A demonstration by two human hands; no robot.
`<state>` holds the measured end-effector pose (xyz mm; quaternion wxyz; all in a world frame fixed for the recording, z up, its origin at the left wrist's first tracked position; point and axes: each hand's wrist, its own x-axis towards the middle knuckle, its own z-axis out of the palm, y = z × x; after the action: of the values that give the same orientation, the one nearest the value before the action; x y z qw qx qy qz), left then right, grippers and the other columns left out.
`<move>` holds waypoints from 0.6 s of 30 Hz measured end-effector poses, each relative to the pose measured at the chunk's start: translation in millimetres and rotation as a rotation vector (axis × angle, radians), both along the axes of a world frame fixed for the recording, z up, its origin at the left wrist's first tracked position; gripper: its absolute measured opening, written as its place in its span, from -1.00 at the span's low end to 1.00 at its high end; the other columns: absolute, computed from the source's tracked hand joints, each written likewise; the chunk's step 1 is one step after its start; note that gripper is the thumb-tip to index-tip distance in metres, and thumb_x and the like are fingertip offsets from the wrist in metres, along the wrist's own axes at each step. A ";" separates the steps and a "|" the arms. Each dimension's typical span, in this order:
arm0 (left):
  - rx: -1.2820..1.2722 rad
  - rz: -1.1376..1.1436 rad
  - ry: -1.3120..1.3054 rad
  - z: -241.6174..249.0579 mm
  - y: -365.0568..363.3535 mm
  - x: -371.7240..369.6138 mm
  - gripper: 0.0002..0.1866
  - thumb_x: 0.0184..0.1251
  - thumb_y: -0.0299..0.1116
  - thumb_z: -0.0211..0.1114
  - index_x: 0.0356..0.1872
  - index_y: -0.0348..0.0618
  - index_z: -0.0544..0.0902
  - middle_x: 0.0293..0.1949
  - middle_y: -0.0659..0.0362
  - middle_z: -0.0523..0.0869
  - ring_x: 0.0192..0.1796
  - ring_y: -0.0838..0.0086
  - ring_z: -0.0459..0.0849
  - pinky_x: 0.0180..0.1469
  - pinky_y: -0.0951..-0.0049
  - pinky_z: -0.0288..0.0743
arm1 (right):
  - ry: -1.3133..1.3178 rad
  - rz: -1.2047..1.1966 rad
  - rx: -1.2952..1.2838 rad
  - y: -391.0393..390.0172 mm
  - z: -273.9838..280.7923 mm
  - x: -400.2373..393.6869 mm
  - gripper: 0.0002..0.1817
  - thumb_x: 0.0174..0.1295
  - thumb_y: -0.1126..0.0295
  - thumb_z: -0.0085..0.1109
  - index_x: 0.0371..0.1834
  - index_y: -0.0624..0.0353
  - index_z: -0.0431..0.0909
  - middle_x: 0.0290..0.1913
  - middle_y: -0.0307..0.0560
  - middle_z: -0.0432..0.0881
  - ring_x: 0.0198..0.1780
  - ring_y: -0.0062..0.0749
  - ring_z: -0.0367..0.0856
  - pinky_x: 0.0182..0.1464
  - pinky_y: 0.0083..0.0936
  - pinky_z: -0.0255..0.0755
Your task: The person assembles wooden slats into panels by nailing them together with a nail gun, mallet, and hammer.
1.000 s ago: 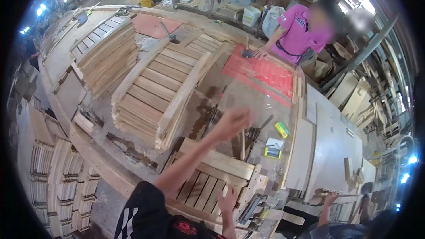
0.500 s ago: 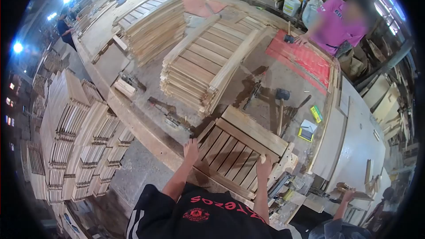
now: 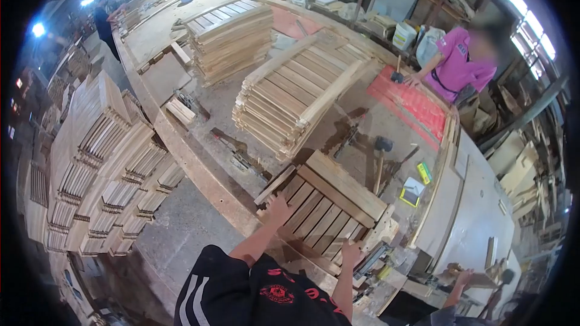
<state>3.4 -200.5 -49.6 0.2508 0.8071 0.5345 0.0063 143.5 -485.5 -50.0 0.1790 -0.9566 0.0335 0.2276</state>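
Note:
On the bench before me lies a slatted wooden panel (image 3: 315, 218), its slats running between two long rails. My left hand (image 3: 278, 210) rests over its left end, fingers stretched onto the wood. At the near right corner, my right hand (image 3: 351, 255) touches the panel's end with fingers and thumb apart. A wide wooden board (image 3: 344, 180) lies along the panel's far rail. Close to my left hand, a narrow wooden strip (image 3: 275, 185) sits at the panel's left side. A metal clamp (image 3: 373, 257) lies just right of my right hand.
Beyond the panel stands a stack of slatted panels (image 3: 296, 93), with another stack (image 3: 232, 39) behind. A mallet (image 3: 382, 151) and a yellow-edged notepad (image 3: 412, 191) lie to the right. A person in pink (image 3: 462, 63) leans on the far bench side. More stacked panels (image 3: 103, 163) stand left.
My left hand has shifted slightly inward over the panel's left end. My right hand has come nearer to me along the right end. The head view has turned a little.

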 end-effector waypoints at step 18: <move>-0.567 0.323 -1.102 194.0 178.9 -104.1 -0.45 0.53 0.07 0.08 -0.59 -0.12 0.43 -0.57 0.44 0.36 -0.46 0.69 0.29 -0.44 0.51 0.22 | -0.633 0.079 0.554 165.4 264.5 4.8 -0.33 0.20 0.27 0.32 0.34 0.37 0.38 0.01 0.02 0.59 0.00 -0.40 0.50 0.02 -0.45 0.37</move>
<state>-100.7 -21.6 144.4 0.6885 0.4972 0.4228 0.3164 148.3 -320.1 214.6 0.4218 -0.8957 -0.1222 -0.0702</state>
